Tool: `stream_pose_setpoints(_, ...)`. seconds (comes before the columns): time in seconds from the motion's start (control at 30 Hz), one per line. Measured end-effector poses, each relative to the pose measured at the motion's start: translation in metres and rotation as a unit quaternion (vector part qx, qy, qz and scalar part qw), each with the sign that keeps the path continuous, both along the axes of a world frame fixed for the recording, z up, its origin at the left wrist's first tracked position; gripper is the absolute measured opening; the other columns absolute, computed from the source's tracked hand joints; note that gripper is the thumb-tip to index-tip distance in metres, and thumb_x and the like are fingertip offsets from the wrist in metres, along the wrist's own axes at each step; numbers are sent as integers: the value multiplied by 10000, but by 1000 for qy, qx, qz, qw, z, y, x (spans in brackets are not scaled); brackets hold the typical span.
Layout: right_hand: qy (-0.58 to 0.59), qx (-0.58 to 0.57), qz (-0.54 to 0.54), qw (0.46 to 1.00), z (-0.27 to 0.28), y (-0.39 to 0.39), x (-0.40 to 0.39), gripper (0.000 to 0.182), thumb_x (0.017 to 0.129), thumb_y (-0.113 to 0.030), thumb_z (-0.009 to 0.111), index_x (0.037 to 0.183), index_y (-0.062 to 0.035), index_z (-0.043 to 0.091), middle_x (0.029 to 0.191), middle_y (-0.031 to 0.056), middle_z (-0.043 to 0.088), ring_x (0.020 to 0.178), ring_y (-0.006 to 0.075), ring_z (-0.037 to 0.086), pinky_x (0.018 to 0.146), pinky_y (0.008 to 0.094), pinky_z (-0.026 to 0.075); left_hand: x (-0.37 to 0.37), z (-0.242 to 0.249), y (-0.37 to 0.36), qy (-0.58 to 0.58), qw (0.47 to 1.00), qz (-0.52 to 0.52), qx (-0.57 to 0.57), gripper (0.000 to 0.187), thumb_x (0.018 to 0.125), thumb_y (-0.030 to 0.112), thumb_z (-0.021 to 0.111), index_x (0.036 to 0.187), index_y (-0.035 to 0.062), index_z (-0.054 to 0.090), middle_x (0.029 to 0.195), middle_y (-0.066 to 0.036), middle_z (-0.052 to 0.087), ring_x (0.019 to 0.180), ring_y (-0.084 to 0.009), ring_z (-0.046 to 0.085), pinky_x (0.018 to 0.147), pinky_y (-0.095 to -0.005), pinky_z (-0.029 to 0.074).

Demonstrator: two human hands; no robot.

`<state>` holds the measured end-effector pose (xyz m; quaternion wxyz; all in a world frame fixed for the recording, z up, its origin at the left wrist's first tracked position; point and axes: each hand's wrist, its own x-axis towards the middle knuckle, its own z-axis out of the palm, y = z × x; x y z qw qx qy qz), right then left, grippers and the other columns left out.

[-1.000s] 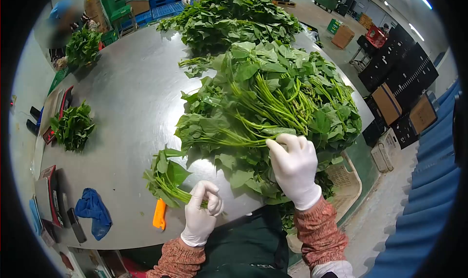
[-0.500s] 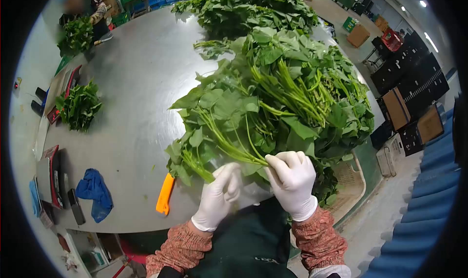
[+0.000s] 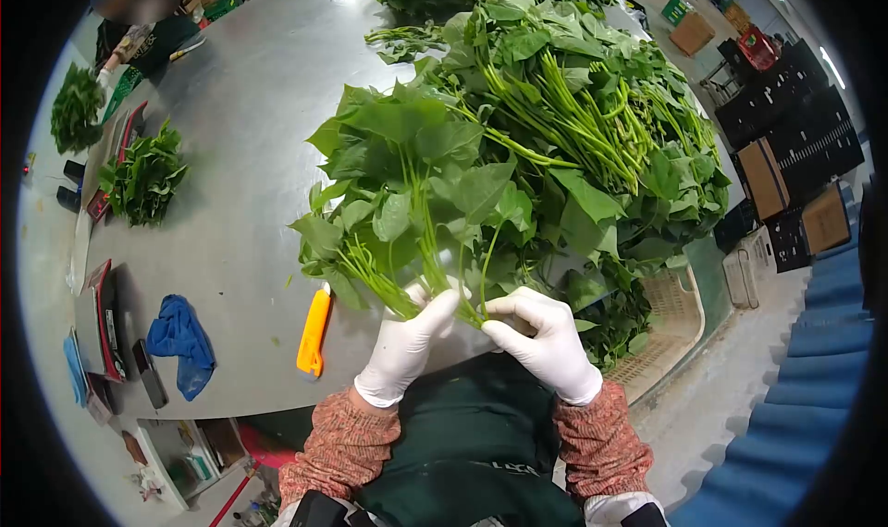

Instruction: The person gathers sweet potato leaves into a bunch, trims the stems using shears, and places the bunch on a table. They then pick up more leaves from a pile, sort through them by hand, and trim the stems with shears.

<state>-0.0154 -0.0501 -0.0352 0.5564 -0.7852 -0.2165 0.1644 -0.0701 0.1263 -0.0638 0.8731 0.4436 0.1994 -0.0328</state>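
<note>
My left hand [image 3: 416, 337], in a white glove, is closed around the stems of a bunch of leafy greens [image 3: 375, 273]. My right hand [image 3: 544, 337], gloved too, pinches the lower ends of more leafy stems [image 3: 427, 240] close beside the left. Their broad leaves fan out away from me over the metal table. Behind them lies a large heap of leafy greens [image 3: 573, 111] with pale green stalks showing. An orange-handled cutter [image 3: 314, 335] rests on the table to the left of my left hand.
A blue cloth [image 3: 180, 342] and a dark, narrow object [image 3: 148, 374] lie at the table's left. Another bunch of greens [image 3: 145, 176] sits by a red-edged device [image 3: 120, 171]. A co-worker [image 3: 139, 28] holds greens at the far left. A beige crate [image 3: 680, 314] stands below right.
My right hand has moved left and down, bringing its stems against the left-hand bunch, leaves now more upright. The co-worker's bunch has shifted left and lower.
</note>
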Motion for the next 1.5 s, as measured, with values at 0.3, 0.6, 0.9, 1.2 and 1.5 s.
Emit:
stream_pose_setpoints(0.3,45,428,-235,872,-15,-23,-5,237,905,-162,669,1048,0,571,884,67,621,742,105,544,665,227,432,5,-15,25,-60,983,154,-75,124,991,182,513,968,70,561,551,60,361,432,-45,269,439,-219,223)
stream_pose_setpoints(0.6,-257,-54,-88,961,10,11,-10,237,701,12,747,927,-29,690,819,89,634,730,189,607,682,282,479,0,2,-15,-26,992,114,39,131,924,110,631,1034,46,601,747,51,534,601,-23,430,530,-193,326)
stream_pose_setpoints(0.9,-318,-143,-90,933,9,22,-14,127,693,33,671,792,-45,655,746,63,596,667,203,580,629,304,440,-8,14,-27,-34,990,72,118,119,943,98,584,1031,18,583,769,13,541,598,-49,448,541,-202,352)
stream_pose_setpoints(1.2,76,64,21,995,2,-13,2,187,903,-21,547,1037,20,672,853,58,637,734,101,575,664,258,468,-4,3,0,-33,999,8,-16,155,941,129,571,1024,2,605,745,11,546,572,-44,442,538,-206,360)
stream_pose_setpoints(1.5,189,51,135,971,-6,-17,-3,141,887,-76,647,995,13,661,804,25,613,699,59,541,620,232,443,-8,-8,6,-51,996,-77,-12,218,902,124,638,1112,68,613,985,10,614,828,-59,538,726,-219,436)
